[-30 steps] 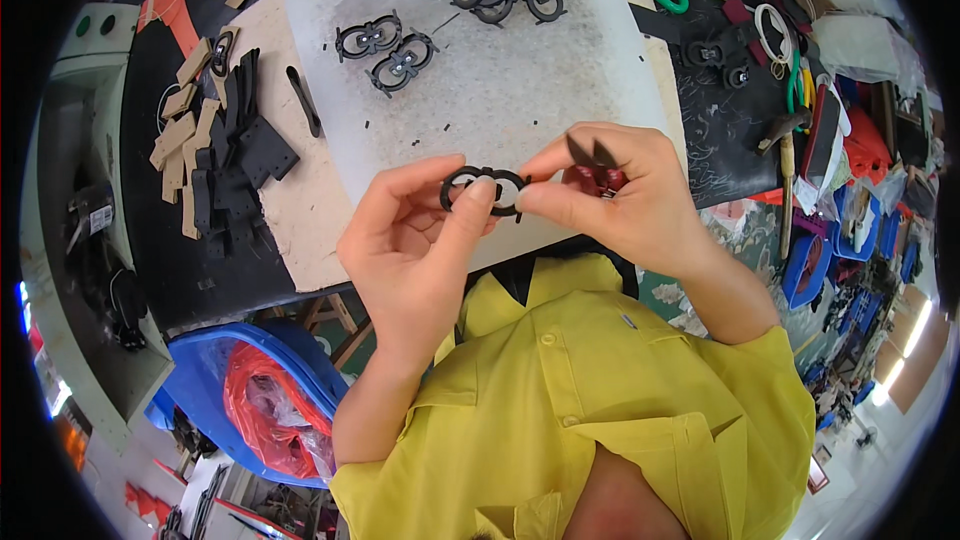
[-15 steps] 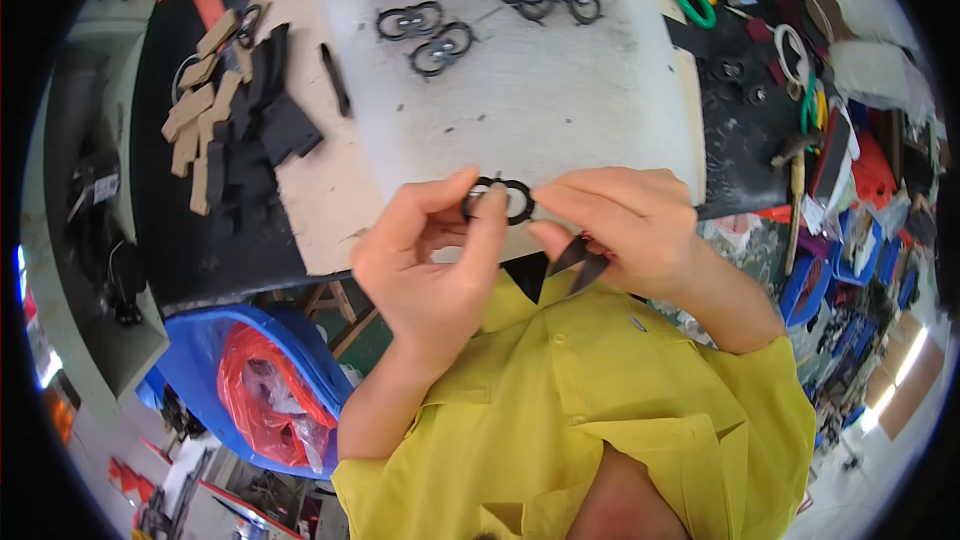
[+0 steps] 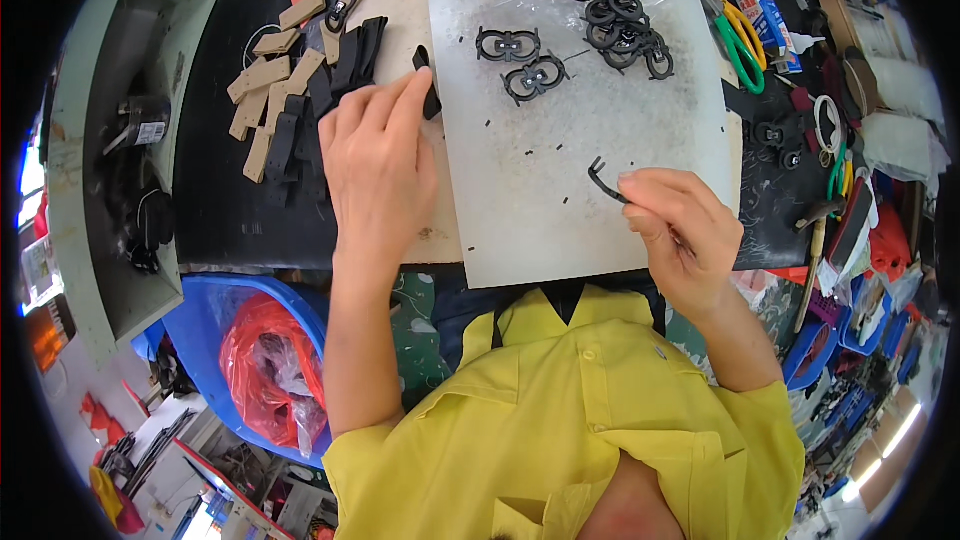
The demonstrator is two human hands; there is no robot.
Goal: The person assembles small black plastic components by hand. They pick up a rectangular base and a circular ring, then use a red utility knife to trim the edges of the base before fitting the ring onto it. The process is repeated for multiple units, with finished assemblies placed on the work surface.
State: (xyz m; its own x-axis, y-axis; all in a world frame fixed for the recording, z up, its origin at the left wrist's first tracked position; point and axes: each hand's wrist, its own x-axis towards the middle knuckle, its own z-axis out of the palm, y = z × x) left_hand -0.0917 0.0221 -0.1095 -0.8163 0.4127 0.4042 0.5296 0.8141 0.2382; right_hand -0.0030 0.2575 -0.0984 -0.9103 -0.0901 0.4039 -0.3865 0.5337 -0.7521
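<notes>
My left hand [image 3: 375,165] reaches out with fingers extended. Its fingertips are at a narrow black strip [image 3: 432,102] lying along the left edge of the white sheet [image 3: 520,225]; thumb and fingertips stand apart. Between thumb and forefinger, my right hand [image 3: 690,235] pinches a thin curved black piece [image 3: 606,183] with a forked tip, held above the sheet. Whether it is a double-ring piece seen edge-on, I cannot tell. Something dark shows in that palm, mostly hidden. Farther up the sheet lie black double-ring pieces [image 3: 535,78], with a heap of them [image 3: 620,25] to their right.
Left of the sheet are tan strips [image 3: 265,75] and black strips [image 3: 358,58]. A blue bin [image 3: 190,340] with red plastic stands at lower left. Green and yellow scissor handles [image 3: 740,50] lie at upper right, and a hammer [image 3: 820,215] at the right table edge.
My hands have parted. The left has left the black double-ring piece and moved out to the black strip; the right has shifted right and up. Dark pointed blades seen in the right hand no longer show.
</notes>
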